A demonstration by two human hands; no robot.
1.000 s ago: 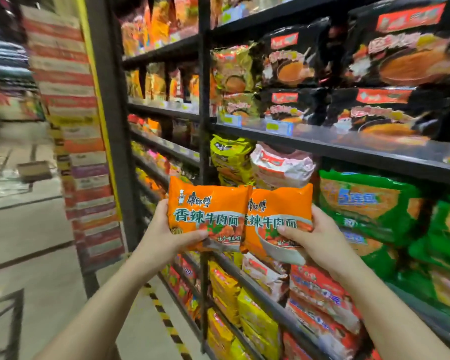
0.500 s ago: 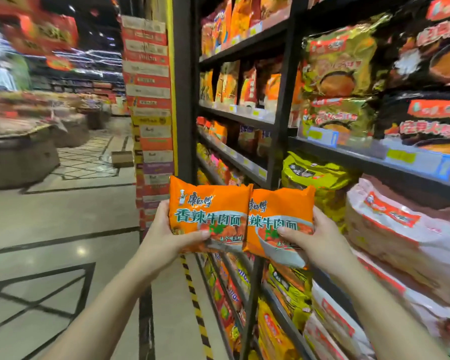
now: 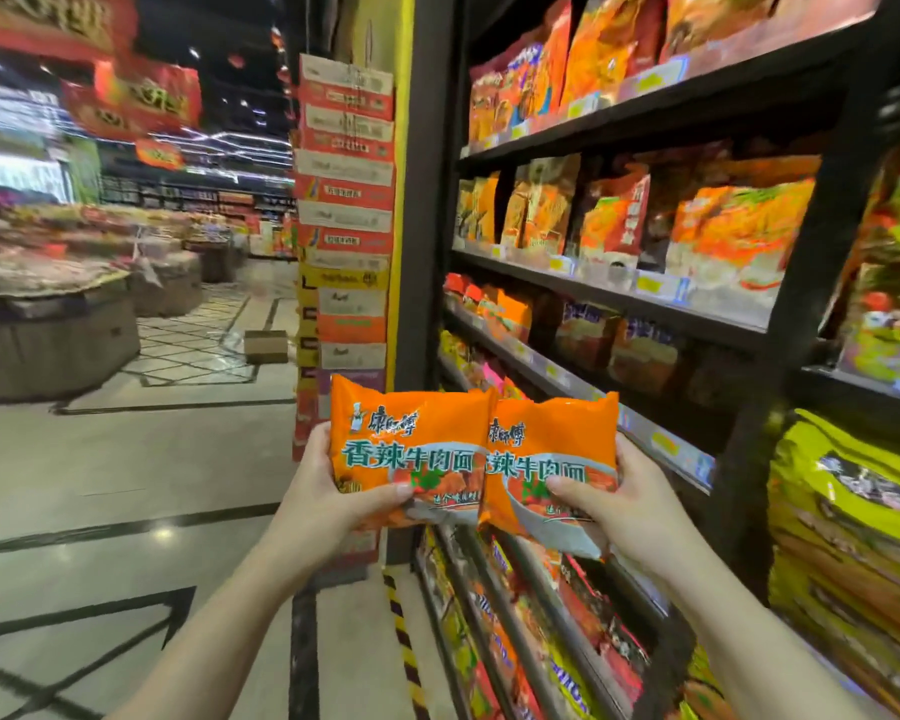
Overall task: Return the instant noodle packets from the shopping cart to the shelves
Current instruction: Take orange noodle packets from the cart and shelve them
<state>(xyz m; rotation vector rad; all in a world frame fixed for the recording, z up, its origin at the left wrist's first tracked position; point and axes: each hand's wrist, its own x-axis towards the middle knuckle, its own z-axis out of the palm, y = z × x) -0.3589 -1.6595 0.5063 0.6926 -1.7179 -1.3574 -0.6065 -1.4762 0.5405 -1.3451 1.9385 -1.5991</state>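
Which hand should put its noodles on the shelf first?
Probably the right hand. Its orange packet is on the side nearest the shelves, while the left hand holds its packet out toward the aisle.

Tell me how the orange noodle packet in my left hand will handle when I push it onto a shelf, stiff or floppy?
The orange noodle packet probably holds its shape: it stands flat above the left hand, which grips only a lower corner. Its glossy film may be slippery. It seems light, since a thumb pinch carries it.
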